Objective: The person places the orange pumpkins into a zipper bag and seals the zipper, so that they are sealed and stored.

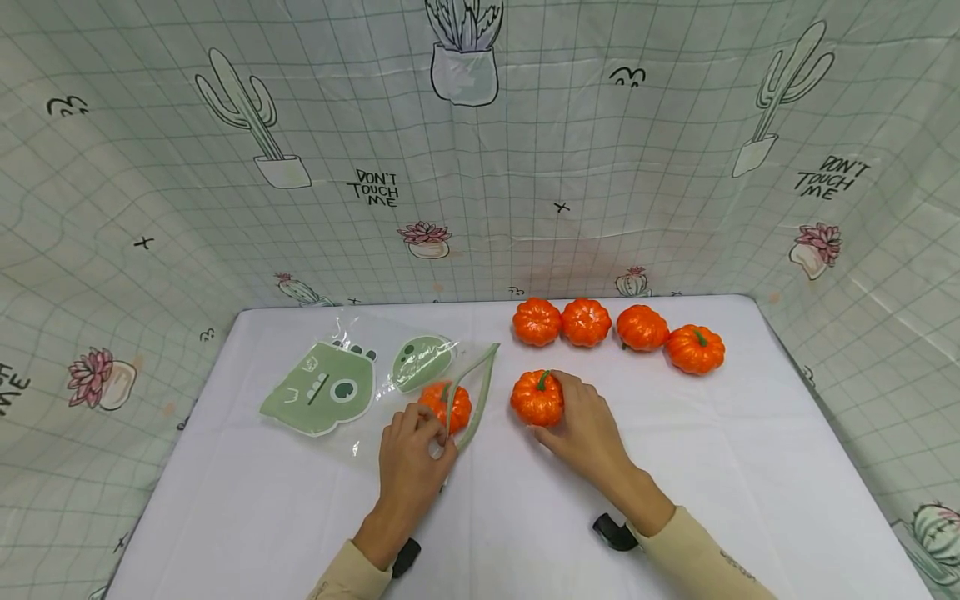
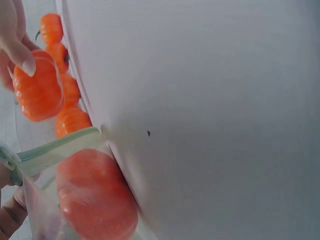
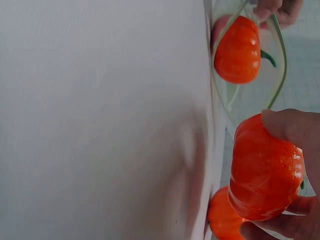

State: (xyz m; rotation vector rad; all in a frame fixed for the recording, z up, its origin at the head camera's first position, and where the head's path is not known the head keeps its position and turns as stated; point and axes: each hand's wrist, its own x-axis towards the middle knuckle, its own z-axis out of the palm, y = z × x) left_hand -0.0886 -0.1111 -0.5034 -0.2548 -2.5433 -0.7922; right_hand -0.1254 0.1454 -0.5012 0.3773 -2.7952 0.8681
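My left hand (image 1: 414, 458) pinches the edge of a clear zip bag (image 1: 360, 450) printed with green cartoon shapes. The bag's green-rimmed mouth (image 3: 286, 65) gapes toward the right. Just inside it lies one orange toy pumpkin (image 1: 450, 403), seen through the plastic in the left wrist view. My right hand (image 1: 588, 429) grips a second orange pumpkin (image 1: 534, 400) with a green stem, thumb on one side and fingers on the other. This held pumpkin is outside the bag, a short way right of its mouth.
Several more orange pumpkins (image 1: 587, 323) stand in a row along the back right of the white table (image 1: 510, 533). A curtain (image 1: 480, 167) with cactus drawings hangs behind and at both sides. A black wrist strap (image 1: 615, 532) sits at the right sleeve.
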